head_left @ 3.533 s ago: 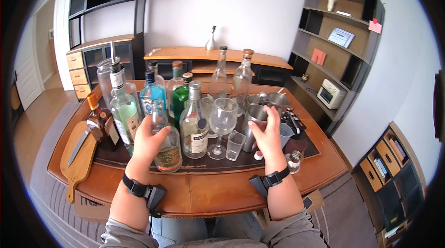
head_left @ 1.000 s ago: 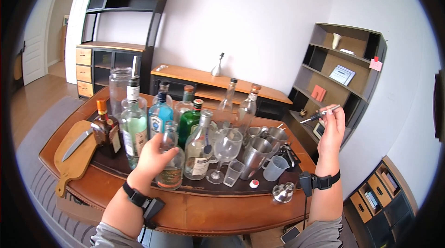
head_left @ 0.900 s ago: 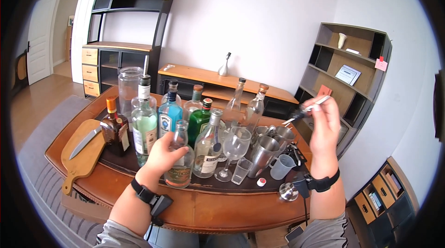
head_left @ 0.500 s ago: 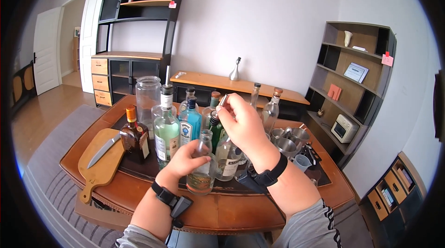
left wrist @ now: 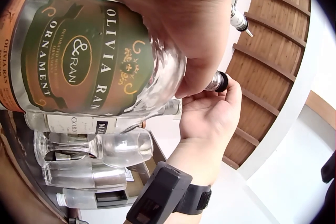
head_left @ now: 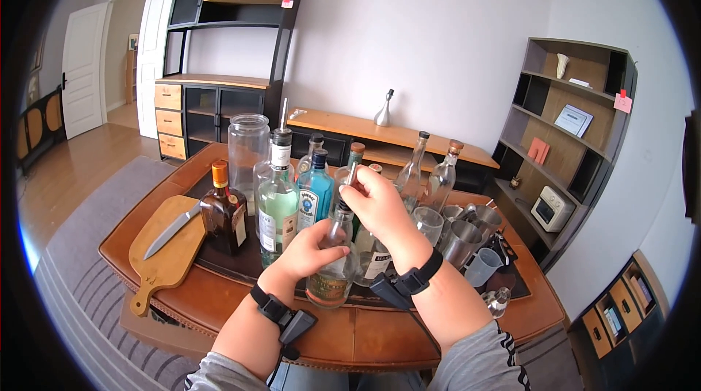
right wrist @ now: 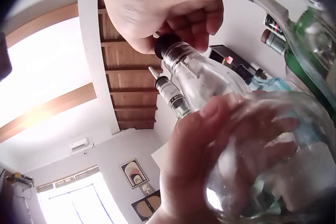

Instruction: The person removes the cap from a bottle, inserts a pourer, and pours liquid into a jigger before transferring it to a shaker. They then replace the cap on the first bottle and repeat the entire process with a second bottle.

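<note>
A clear bottle with a green and orange label (head_left: 328, 290) stands near the table's front edge. My left hand (head_left: 305, 251) grips it round the shoulder; in the left wrist view its label (left wrist: 86, 56) faces the camera. Above it, my right hand (head_left: 376, 205) pinches a pourer with a metal spout (head_left: 353, 172). The pourer's black collar (right wrist: 167, 46) sits at the bottle's mouth in the right wrist view, with the right hand's fingers (right wrist: 197, 27) round it. How deep the stopper is in the neck is hidden.
Beside the gripped bottle stand a pale green bottle (head_left: 277, 208), a blue bottle (head_left: 315, 190) and a brown bottle (head_left: 223, 216). A knife (head_left: 171, 230) lies on a wooden board (head_left: 164, 263) at the left. Metal cups (head_left: 461, 245) and a plastic jug (head_left: 483, 267) are at the right.
My right hand has brought the pourer from the right side over to the bottle's mouth. My left hand has stayed on the bottle, and the head view has shifted.
</note>
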{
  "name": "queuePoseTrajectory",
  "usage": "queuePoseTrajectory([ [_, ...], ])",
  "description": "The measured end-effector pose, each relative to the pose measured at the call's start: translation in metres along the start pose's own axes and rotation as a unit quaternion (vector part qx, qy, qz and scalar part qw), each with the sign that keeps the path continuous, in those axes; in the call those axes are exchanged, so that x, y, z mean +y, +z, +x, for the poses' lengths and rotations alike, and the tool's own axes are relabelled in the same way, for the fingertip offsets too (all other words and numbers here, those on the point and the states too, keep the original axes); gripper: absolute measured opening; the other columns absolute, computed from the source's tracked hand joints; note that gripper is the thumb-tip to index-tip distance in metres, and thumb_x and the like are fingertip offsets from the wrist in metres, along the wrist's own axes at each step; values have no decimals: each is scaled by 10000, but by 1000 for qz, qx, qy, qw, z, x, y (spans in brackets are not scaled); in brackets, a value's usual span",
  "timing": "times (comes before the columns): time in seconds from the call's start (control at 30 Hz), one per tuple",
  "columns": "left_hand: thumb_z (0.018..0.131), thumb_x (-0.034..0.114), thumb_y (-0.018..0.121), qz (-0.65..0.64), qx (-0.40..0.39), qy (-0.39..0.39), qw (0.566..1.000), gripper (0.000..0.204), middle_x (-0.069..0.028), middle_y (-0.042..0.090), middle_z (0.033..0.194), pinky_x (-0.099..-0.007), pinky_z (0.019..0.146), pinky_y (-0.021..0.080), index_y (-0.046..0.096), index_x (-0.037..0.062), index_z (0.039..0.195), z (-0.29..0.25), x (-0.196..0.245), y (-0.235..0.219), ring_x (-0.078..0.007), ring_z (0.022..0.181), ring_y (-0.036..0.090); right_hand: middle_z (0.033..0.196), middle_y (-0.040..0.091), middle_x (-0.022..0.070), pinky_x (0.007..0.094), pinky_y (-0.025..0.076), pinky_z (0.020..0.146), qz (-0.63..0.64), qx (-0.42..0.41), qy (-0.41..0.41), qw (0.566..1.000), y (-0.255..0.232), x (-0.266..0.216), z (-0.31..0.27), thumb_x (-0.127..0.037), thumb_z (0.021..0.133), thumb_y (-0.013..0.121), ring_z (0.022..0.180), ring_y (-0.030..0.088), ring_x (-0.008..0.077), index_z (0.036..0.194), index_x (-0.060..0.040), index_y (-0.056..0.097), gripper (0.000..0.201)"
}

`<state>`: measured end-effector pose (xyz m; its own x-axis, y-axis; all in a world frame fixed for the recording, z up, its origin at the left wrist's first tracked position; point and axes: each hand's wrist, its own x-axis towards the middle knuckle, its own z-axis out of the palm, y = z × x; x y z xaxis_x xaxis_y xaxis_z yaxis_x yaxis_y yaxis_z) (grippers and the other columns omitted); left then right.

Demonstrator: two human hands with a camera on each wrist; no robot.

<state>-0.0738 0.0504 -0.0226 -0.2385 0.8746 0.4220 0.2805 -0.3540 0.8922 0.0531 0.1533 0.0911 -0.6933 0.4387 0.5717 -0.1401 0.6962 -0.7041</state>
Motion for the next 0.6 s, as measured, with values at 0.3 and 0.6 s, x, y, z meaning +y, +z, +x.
queuePoseTrajectory([
  [0.3, 832, 152, 770, -67, -6, 5, 998, 321, -47, 660, 983, -302, 815, 504, 612, 19, 1077, 1, -3, 3, -127, 906, 613, 909, 660, 36, 252, 490, 782, 302, -26, 39, 952, 26, 28, -14, -182, 1001, 590, 886, 600, 113, 979, -21, 632, 169],
  [0.6, 874, 59, 695, -55, -34, -19, 998, 351, -48, 645, 1131, -304, 923, 483, 568, 8, 1197, 2, -9, -2, -132, 1039, 608, 1200, 671, 82, 263, 543, 784, 372, 35, 62, 926, 40, 36, -25, -207, 1025, 543, 1061, 594, 140, 1088, -43, 645, 202],
])
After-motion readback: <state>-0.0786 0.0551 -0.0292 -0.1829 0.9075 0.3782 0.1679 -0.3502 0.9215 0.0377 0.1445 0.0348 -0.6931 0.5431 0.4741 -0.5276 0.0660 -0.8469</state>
